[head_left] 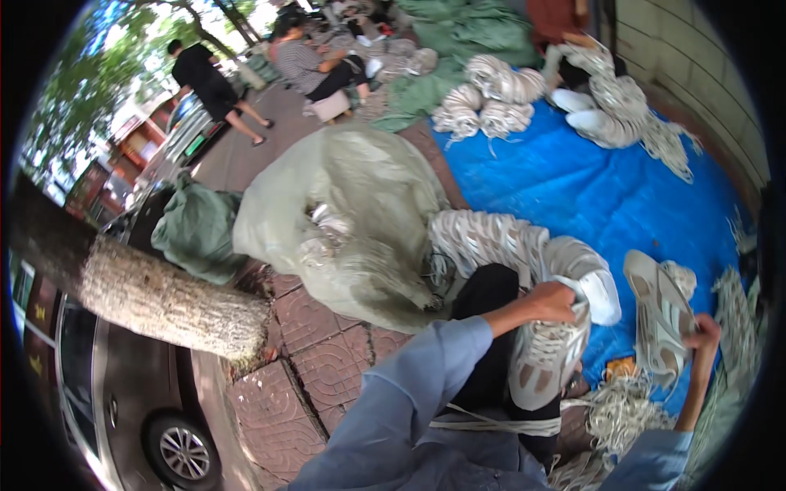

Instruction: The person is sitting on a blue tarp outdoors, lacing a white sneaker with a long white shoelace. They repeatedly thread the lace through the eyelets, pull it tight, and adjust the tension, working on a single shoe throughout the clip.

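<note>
My left hand [553,303] is closed on the collar of a white and tan sneaker [550,360], laced, its toe toward me over my lap. To the right, my right hand [702,334] has its fingers closed at the edge of a second white and tan sneaker [652,299], which stands upright over the blue sheet. A row of nested sneakers [491,237] curves away just beyond my left hand, ending in a pale sole. Below the second sneaker lies a tangled heap of white shoelaces [624,413]. More laces [495,424] stretch across my lap.
A big pale woven sack [344,180] bulges ahead on the left, beside a green sack [196,229]. Coiled shoe bundles [491,94] sit on the blue sheet [532,176]. A tree trunk [172,299] and parked car [139,393] are left. Other people [307,69] are farther off.
</note>
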Demonstrator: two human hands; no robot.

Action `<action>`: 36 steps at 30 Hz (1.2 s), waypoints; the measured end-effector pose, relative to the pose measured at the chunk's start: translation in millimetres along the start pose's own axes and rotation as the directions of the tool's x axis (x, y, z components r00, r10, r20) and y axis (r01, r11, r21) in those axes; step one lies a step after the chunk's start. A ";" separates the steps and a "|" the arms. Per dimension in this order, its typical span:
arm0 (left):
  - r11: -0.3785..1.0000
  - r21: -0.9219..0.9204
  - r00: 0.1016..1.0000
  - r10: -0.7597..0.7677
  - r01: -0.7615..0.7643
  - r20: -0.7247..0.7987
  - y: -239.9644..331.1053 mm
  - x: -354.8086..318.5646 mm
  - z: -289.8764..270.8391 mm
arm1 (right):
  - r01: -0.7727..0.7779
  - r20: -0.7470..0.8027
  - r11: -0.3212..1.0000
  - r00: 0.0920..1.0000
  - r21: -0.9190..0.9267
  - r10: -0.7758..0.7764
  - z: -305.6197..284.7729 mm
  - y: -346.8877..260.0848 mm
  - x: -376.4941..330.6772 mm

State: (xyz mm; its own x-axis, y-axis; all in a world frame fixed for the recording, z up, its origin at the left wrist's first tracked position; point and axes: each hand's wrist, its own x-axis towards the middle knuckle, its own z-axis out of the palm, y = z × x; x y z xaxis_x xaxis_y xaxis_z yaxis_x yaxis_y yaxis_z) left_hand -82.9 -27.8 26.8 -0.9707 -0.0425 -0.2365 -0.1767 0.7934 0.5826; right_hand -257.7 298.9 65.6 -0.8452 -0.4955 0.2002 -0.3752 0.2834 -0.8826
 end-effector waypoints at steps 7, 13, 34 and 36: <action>0.998 -0.051 0.908 0.022 -0.048 -0.417 -32.2 9.9 -80.0 | -0.074 0.112 0.993 0.990 -0.092 0.084 13.2 -75.5 9.9; 0.830 0.552 0.944 0.111 0.084 -0.310 -51.0 15.7 -67.8 | 0.121 0.535 0.947 0.843 -0.297 0.060 54.5 -158.6 44.9; 0.880 -0.442 0.934 0.004 -0.173 -0.358 -22.6 -86.9 -70.2 | 0.738 0.721 0.673 0.493 -0.051 -0.486 179.1 -207.2 86.3; 0.923 -0.321 0.902 0.059 -0.212 -0.428 -27.7 -81.4 -81.5 | 0.779 0.538 0.621 0.561 -0.085 -0.630 185.0 -184.1 99.4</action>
State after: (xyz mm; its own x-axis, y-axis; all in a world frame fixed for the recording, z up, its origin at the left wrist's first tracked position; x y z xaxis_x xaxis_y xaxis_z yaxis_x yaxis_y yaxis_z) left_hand -12.3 -95.8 93.3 -0.9555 -0.2518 0.1538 -0.0092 0.5464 0.8374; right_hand -202.2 45.6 169.3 -0.0328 -0.8979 0.4390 -0.9241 -0.1400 -0.3555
